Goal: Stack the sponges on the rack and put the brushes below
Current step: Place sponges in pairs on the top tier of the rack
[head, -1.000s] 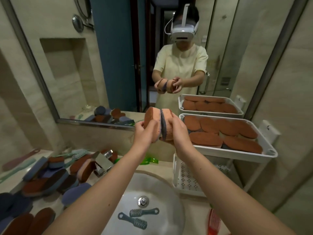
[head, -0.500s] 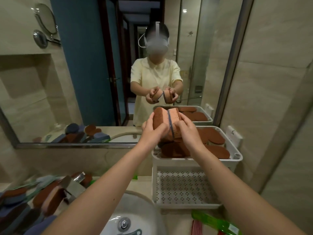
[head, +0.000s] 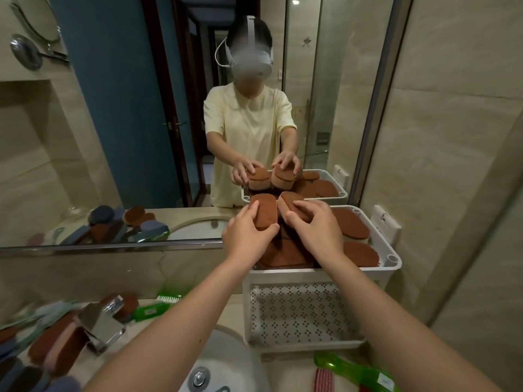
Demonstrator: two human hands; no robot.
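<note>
A white two-tier rack [head: 319,274] stands against the mirror at the right of the counter. Its top tray holds several brown oval sponges [head: 351,223]. My left hand [head: 245,232] grips one brown sponge [head: 264,212] over the tray's left side, brown face up. Beside it my right hand [head: 315,227] holds a second brown sponge [head: 291,203], tilted, over the pile. The lower perforated shelf [head: 300,312] has nothing on it. A green brush [head: 154,308] lies on the counter by the tap, and another green brush [head: 356,370] lies in front of the rack.
A chrome tap [head: 102,321] stands left of the white basin [head: 223,363]. More brown and blue sponges [head: 56,340] lie heaped on the counter at the left. The mirror [head: 141,123] runs behind everything, and a tiled wall [head: 452,165] closes the right side.
Both hands have separated the two sponges that were pressed together upright and lowered them, brown faces up, onto the pile in the top tray. My view has moved closer to the rack.
</note>
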